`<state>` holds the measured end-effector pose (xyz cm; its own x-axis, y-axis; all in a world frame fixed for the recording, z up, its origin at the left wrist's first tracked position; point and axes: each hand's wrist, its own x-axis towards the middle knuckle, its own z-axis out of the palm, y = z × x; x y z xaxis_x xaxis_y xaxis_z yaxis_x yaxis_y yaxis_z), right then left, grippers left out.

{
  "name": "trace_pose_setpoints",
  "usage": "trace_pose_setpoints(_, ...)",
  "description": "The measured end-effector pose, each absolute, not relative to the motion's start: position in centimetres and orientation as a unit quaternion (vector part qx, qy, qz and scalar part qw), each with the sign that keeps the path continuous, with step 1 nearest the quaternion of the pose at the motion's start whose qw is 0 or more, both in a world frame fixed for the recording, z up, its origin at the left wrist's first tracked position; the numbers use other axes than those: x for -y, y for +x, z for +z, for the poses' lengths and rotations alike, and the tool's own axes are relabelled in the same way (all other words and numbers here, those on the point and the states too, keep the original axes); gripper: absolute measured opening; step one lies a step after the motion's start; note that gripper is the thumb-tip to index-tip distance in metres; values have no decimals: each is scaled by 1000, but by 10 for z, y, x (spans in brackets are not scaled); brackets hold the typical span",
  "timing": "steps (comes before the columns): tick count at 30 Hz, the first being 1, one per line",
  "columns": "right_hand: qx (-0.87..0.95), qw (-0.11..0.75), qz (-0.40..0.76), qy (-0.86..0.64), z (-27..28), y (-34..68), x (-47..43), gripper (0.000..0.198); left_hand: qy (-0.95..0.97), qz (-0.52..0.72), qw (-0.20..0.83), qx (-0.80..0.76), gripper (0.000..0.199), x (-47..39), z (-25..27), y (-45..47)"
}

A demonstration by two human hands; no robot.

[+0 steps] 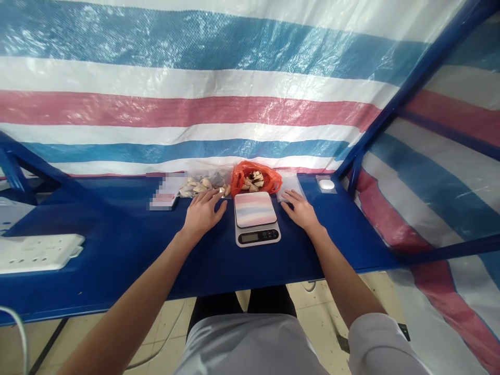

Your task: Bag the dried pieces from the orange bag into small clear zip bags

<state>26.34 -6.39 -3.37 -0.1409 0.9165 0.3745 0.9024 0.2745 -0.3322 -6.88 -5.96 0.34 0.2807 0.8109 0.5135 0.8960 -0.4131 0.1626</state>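
Observation:
My left hand [203, 212] lies on the blue table with its fingers apart, its tips at the near edge of a clear plastic bag [203, 183] of pale dried pieces. To the right of the scale rests my right hand [300, 209], fingers spread, the tips over a flat clear plastic bag [289, 183]. Between both hands stands a kitchen scale [255, 211] with a shiny plate; its display looks blank. Directly behind the scale an orange plastic bag [238, 177] is open, showing pale and dark dried slices [253, 181] inside.
A white power strip [42, 252] occupies the table's left side. A partly blurred box-like item [164, 192] lies left of the clear bag. At the back right sits a small white case [326, 184] on a clear bag. Blue metal bars [390, 112] and striped sheeting [234, 109] enclose the table.

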Motion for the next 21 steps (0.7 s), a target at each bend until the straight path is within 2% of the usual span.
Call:
trace_pose_setpoints(8,768,230,-3,-598,-42,259,45,36,-814,-182,141,533,44,15,26,-99)
trace_pose_setpoints(21,775,214,-14,-594,-51,258,46,40,-845,-106,78,518,56,-9,18,-129)
